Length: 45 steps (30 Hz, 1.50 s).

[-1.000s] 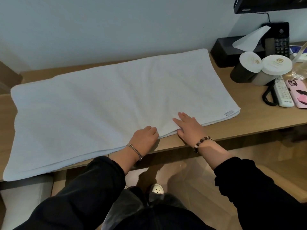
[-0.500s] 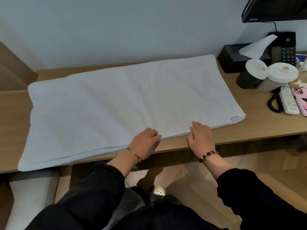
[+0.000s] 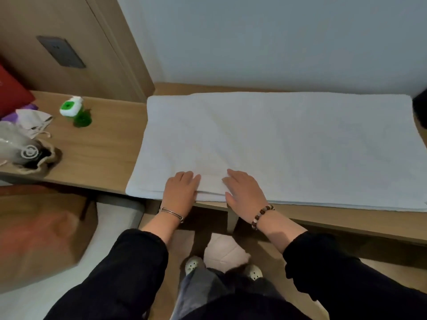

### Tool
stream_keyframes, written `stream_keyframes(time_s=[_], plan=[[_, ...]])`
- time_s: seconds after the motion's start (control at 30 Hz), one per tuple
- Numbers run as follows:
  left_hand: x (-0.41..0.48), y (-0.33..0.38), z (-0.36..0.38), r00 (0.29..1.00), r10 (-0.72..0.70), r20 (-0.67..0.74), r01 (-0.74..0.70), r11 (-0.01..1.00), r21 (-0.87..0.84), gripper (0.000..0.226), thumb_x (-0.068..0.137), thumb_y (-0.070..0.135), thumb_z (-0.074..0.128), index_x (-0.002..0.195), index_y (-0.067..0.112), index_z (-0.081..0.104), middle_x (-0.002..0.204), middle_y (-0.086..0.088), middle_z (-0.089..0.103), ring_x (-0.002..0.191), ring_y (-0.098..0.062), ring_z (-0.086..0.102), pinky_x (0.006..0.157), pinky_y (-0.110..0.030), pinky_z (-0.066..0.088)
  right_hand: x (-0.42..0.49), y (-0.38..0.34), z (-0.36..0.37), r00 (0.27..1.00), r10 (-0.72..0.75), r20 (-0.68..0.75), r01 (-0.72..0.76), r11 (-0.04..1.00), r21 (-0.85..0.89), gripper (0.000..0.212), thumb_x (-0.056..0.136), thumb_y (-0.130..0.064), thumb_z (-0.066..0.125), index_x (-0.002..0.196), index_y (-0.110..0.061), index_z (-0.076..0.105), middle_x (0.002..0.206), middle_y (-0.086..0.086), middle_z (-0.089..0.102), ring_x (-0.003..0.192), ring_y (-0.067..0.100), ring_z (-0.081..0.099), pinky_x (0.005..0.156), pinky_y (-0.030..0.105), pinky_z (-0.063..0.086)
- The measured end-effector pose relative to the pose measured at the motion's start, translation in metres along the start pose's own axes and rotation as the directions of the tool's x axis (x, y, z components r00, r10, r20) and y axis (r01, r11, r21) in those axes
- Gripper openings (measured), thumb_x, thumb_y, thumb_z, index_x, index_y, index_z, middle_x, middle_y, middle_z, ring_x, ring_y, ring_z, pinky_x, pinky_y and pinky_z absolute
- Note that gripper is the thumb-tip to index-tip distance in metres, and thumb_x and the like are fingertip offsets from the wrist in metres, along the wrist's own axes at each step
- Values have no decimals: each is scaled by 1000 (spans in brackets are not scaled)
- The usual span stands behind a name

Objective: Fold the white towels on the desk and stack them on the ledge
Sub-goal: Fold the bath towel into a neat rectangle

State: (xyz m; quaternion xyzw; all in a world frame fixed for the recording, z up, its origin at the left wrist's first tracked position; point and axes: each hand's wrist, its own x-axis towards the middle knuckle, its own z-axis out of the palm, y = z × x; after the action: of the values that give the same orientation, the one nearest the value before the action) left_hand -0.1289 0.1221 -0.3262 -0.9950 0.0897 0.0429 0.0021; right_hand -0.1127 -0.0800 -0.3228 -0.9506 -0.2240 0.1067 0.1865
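Hands shifted leftward along white towel [image 3: 288,146] (doubled, flat).

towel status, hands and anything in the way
Left hand and right hand flat, open on near edge. White towel folded once, on desk. Nothing on it.

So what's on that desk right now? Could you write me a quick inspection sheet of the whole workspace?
Surface: wooden desk, bare in the middle stretch, towel over its right part.
Job's things: one white towel lying flat in layers, its near edge at the desk front; no folded stack in view.
Clutter: green bottle, cloth pouch, dark drawstring bag, red item at the left end.
Grippers: left hand and right hand, both flat and open, pressing on the towel's near edge.
Cables: nothing seen.
Surroundings: pale wall, wood panel with a dark wall plate, paper bag on the floor.
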Motion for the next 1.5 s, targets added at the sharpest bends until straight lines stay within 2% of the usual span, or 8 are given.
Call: stream_keyframes(time_s=[0.2, 0.4, 0.6, 0.87, 1.0, 1.1, 1.3, 1.5], plan=[[-2, -60, 4, 971, -131, 202, 105, 985, 134, 75, 92, 3, 44, 152, 25, 3, 160, 0, -2, 147, -21, -6, 114, -53, 7, 14, -31, 30, 987, 157, 38, -154, 985, -75, 56, 99, -33, 42, 150, -25, 19, 159, 2, 9, 145, 21, 13, 116, 32, 9], [-11, -88, -15, 947, 303, -109, -266, 927, 265, 60, 53, -12, 67, 110, 7, 69, 122, -13, 64, 111, -38, 60, 86, -64, 44, 17, -37, 32, 973, 229, 3, -225, 960, -166, 63, 97, -17, 46, 151, -23, 14, 159, 1, 10, 144, 19, 16, 116, 33, 13], [-32, -103, 24, 971, 111, 213, -139, 983, 120, 78, 92, -3, 39, 151, 24, -3, 160, 0, -6, 146, -28, -6, 115, -51, 5, 21, -46, 28, 963, 267, -23, -266, 941, -209, 67, 92, 1, 45, 150, -22, 19, 159, 1, 11, 145, 17, 13, 116, 34, 7], [-22, -120, 12, 950, 223, 220, -243, 967, 72, 78, 89, -6, 45, 152, 21, 6, 160, -2, -1, 147, -27, 1, 116, -47, 13, -3, -47, 41, 979, 204, 18, -192, 943, -271, 80, 87, 9, 47, 151, -26, 13, 159, -1, 3, 146, 16, 0, 115, 34, -3], [-18, -137, -2, 941, 337, 40, -338, 921, 192, 68, 73, -2, 71, 136, 8, 49, 146, -12, 43, 133, -35, 40, 102, -52, 38, 3, -48, 42, 979, 202, 13, -191, 940, -281, 84, 86, 10, 47, 151, -29, 10, 159, -3, 1, 146, 15, -2, 113, 33, -5], [-26, -143, 12, 960, 238, 147, -267, 937, 226, 74, 89, 2, 53, 151, 11, 15, 158, -8, 12, 145, -31, 13, 114, -51, 18, 4, -51, 42, 974, 224, 28, -207, 936, -285, 85, 86, 10, 47, 151, -29, 8, 159, -2, -2, 146, 16, -3, 113, 35, -5], [-35, -157, 19, 984, 50, 169, -46, 999, -27, 82, 86, -8, 43, 152, 23, 4, 160, -2, -4, 146, -22, -7, 117, -36, 10, 13, -73, 43, 978, 206, -40, -208, 938, -277, 71, 90, -4, 54, 150, -21, 19, 158, 7, 12, 146, 24, 12, 115, 35, 6], [-42, -162, 22, 981, -193, 14, 165, 798, -579, 59, 92, 4, 47, 147, 20, 31, 155, 2, 25, 139, -18, 28, 109, -31, 34, 50, -109, 55, 999, -17, 37, 25, 973, -229, 77, 90, 10, 40, 152, -21, 6, 159, 6, -5, 147, 23, -5, 111, 31, -15]])
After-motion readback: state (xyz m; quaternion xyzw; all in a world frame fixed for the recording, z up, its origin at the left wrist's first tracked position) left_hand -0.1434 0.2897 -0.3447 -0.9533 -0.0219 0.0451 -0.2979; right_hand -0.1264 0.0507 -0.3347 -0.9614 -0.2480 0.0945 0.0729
